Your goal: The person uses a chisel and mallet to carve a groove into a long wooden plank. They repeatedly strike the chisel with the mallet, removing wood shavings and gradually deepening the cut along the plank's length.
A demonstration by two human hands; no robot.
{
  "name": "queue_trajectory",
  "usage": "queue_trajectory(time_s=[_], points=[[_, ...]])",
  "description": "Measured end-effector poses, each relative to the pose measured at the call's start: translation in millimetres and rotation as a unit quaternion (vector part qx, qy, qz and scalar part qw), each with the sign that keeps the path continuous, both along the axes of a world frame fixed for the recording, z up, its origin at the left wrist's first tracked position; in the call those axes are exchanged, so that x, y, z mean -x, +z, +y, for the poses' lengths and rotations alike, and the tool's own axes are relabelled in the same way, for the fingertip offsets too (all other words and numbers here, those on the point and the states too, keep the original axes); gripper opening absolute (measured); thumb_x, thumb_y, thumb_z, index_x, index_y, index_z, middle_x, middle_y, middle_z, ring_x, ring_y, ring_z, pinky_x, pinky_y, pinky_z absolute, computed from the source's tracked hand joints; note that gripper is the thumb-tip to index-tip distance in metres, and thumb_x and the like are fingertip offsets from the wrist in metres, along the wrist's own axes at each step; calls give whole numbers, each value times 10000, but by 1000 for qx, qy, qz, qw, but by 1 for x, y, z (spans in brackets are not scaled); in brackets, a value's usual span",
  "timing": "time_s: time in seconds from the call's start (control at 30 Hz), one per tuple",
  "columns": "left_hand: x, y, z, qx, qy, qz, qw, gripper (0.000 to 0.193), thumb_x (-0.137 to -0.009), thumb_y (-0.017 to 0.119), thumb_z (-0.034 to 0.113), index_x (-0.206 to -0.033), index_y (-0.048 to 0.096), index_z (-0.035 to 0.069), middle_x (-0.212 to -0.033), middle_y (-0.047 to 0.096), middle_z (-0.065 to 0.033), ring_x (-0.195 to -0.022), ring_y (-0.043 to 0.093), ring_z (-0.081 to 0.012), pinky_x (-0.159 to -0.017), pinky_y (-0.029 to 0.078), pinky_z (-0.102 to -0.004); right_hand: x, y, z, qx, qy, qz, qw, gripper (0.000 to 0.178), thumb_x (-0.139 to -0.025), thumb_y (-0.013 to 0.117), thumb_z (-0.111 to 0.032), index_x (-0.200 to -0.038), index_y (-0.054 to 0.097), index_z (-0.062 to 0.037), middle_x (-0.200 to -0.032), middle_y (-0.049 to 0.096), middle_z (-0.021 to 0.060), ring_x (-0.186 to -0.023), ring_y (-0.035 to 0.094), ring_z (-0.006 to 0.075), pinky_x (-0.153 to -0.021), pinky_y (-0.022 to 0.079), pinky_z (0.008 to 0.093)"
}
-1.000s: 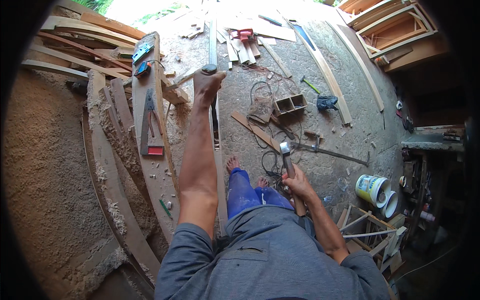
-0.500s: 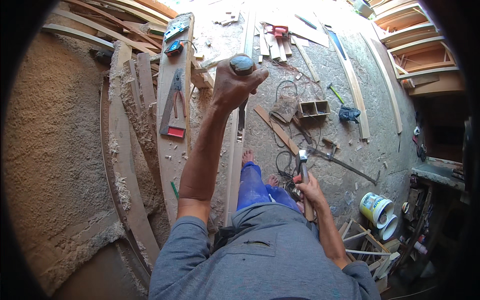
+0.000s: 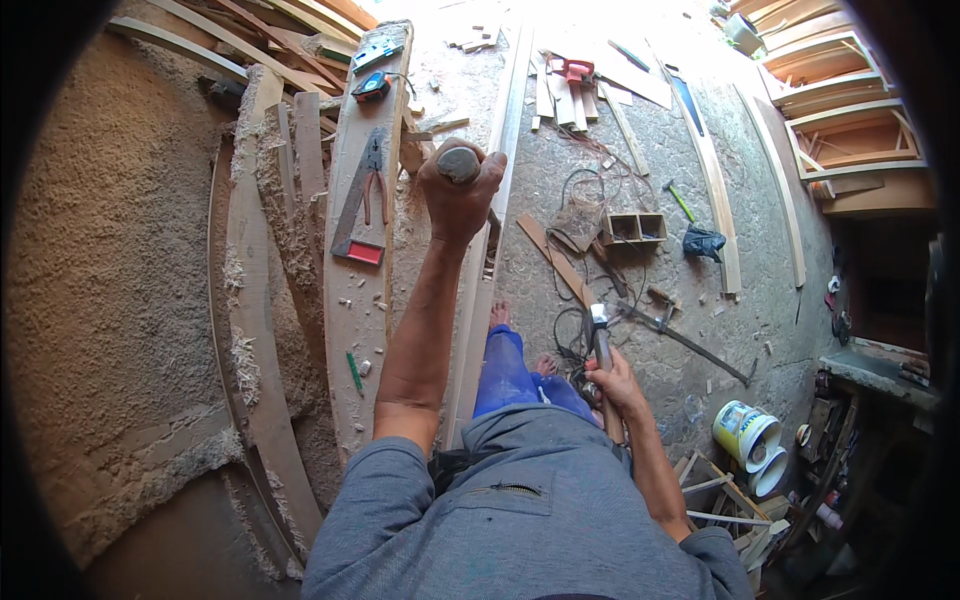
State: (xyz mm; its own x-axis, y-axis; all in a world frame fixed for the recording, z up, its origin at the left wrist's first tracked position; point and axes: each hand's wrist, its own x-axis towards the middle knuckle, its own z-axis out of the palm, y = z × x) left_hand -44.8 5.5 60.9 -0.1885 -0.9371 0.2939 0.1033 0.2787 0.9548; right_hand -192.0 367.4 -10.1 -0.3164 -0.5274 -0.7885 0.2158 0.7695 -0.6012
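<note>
My left hand (image 3: 455,212) is closed round a chisel, its round handle end (image 3: 459,165) pointing up at me. Most of the blade is hidden below the fist. Beneath it runs a long wooden beam (image 3: 468,335), with a dark slot (image 3: 491,250) and chips by the hand. Low at my right side, my right hand (image 3: 620,384) grips a hammer (image 3: 603,345) by its wooden handle, metal head upward and apart from the chisel.
Left, a plank bench (image 3: 355,300) carries pliers (image 3: 374,180), a try square (image 3: 358,249), a tape measure (image 3: 372,86) and a green pencil (image 3: 354,371). Floor right: a clamp bar (image 3: 690,345), cables, a handsaw (image 3: 687,105), white buckets (image 3: 745,432). My feet flank the beam's near end.
My left hand with the chisel has shifted left and nearer to me. The view has turned slightly, so the bench shows further right. The hammer stays low in my right hand.
</note>
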Motion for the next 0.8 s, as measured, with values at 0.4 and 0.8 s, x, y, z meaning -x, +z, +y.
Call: queue_trajectory(time_s=[0.4, 0.8], points=[[32, -14, 31, 165, -24, -114, 979, 234, -769, 825, 157, -756, 621, 43, -662, 642, -83, -583, 645, -165, -586, 537, -331, -1, 63, -50, 159, 137, 288, 934, 769, -834, 686, -102, -1542, 387, -77, -1146, 690, 240, -980, 711, 382, -865, 556, 418], [48, -29, 6, 249, 3, -136, 959, 176, -788, 782, 131, -879, 680, 20, -779, 704, -160, -707, 715, -284, -641, 552, -394, 5, 178, -178, 269, 336, 512, 744, 807, -864, 665, -39, -1559, 261, -105, -972, 689, 292, -858, 697, 487, -774, 562, 560]])
